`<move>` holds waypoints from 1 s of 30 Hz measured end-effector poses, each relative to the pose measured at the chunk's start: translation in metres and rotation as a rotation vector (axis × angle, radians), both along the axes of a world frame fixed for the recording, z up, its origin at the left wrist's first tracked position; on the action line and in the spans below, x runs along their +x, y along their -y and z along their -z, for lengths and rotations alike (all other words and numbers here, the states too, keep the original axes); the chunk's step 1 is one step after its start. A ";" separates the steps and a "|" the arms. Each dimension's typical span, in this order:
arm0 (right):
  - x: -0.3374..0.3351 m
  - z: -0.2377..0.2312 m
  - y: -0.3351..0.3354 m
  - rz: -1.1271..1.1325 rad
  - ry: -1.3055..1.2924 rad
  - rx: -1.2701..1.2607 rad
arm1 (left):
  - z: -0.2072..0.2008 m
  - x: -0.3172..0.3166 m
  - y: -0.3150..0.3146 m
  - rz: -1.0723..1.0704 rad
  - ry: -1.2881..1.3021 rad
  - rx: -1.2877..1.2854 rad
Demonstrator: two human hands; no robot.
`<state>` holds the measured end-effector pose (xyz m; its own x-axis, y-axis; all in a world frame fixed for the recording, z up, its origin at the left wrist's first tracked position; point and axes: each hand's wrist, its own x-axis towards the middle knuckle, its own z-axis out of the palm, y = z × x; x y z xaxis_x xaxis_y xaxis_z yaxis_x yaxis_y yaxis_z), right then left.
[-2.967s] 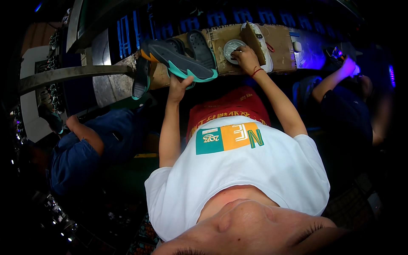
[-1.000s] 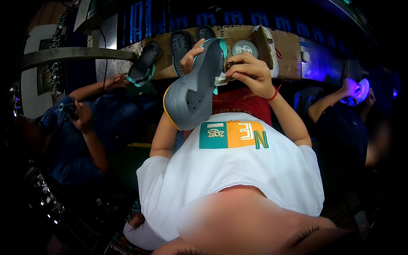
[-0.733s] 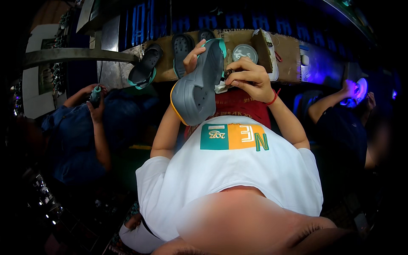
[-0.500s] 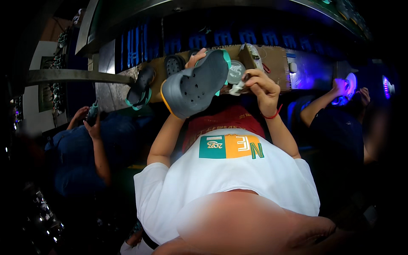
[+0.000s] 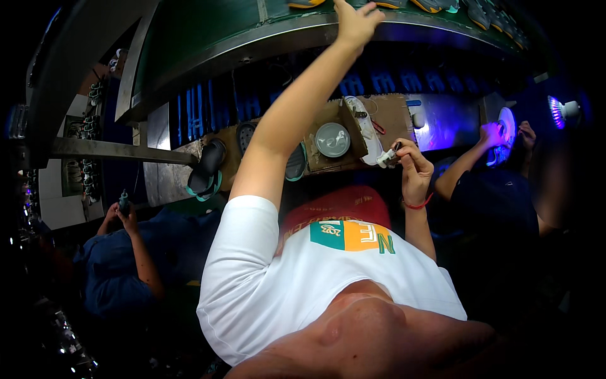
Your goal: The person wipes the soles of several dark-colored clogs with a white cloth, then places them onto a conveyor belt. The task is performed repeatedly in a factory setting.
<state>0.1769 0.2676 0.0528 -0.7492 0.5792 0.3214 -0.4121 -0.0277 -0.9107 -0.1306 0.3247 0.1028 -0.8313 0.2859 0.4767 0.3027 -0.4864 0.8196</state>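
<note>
Clogs sit on the green shelf, twelve to two o'clock; the left hand has fingers spread near them. At two o'clock, the right hand pinches a small white piece.

Dim workplace, you lit mid-frame, violet glare off to your right.
Your white shirt is the brightest large patch, soft shadow in its folds; your left hand and right hand are lit well enough to read, but the small white piece you're pinching lacks fine detail. A lit lamp glares far right; violet light washes the metal end of the table. Co-worker on your left sinks into gloom. Fisheye bends the metal rail up top; corners go black.
</note>
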 end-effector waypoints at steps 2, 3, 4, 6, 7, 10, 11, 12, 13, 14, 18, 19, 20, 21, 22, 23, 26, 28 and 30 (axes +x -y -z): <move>0.004 0.011 0.000 0.013 0.053 0.013 | 0.009 0.070 0.039 0.176 -0.054 0.234; 0.004 0.013 0.003 0.018 0.089 0.016 | 0.025 0.089 0.070 0.146 -0.174 0.031; 0.002 0.014 0.006 -0.005 0.120 0.050 | 0.050 0.101 0.107 0.108 -0.290 -0.176; -0.004 0.015 0.013 -0.056 0.185 0.122 | 0.111 0.121 0.176 -0.045 -0.364 -0.463; -0.009 0.015 0.017 -0.080 0.221 0.168 | 0.140 0.126 0.211 -0.076 -0.253 -0.617; -0.024 0.030 0.026 -0.116 0.330 0.421 | 0.217 0.122 0.310 -0.457 -0.229 -0.970; -0.031 0.042 0.030 -0.110 0.333 0.501 | 0.232 0.120 0.339 -0.554 -0.144 -1.143; -0.038 0.048 0.037 -0.120 0.404 0.492 | 0.241 0.121 0.364 -0.613 -0.081 -1.287; -0.046 0.053 0.043 -0.108 0.417 0.568 | 0.258 0.120 0.389 -0.625 -0.050 -1.368; -0.053 0.062 0.048 -0.088 0.432 0.646 | 0.270 0.117 0.407 -0.587 -0.050 -1.466; -0.085 0.115 0.055 -0.009 0.399 0.891 | 0.296 0.109 0.435 -0.340 0.315 -1.218; -0.093 0.128 0.053 0.018 0.398 0.940 | 0.299 0.106 0.438 -0.320 0.296 -1.197; -0.099 0.141 0.051 0.044 0.398 0.988 | 0.301 0.101 0.444 -0.296 0.318 -1.148; -0.105 0.154 0.049 0.054 0.418 0.993 | 0.299 0.098 0.447 -0.270 0.343 -1.097; -0.109 0.164 0.047 0.066 0.439 1.000 | 0.293 0.096 0.447 -0.242 0.366 -1.045; -0.111 0.174 0.042 0.088 0.466 1.011 | 0.256 0.095 0.435 -0.097 0.640 -1.010; -0.118 0.184 0.038 0.065 0.433 1.056 | 0.257 0.079 0.462 0.229 0.917 -0.645; -0.118 0.186 0.036 0.059 0.444 1.063 | 0.218 0.093 0.434 0.270 1.107 -0.169; -0.120 0.188 0.036 0.049 0.441 1.073 | 0.206 0.106 0.417 0.257 1.202 0.168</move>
<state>0.0565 0.2316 -0.1351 -0.9027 0.1990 0.3814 -0.0325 0.8525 -0.5217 -0.0248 -0.0922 -0.1029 -0.6952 0.5139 -0.5026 -0.7169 -0.5466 0.4327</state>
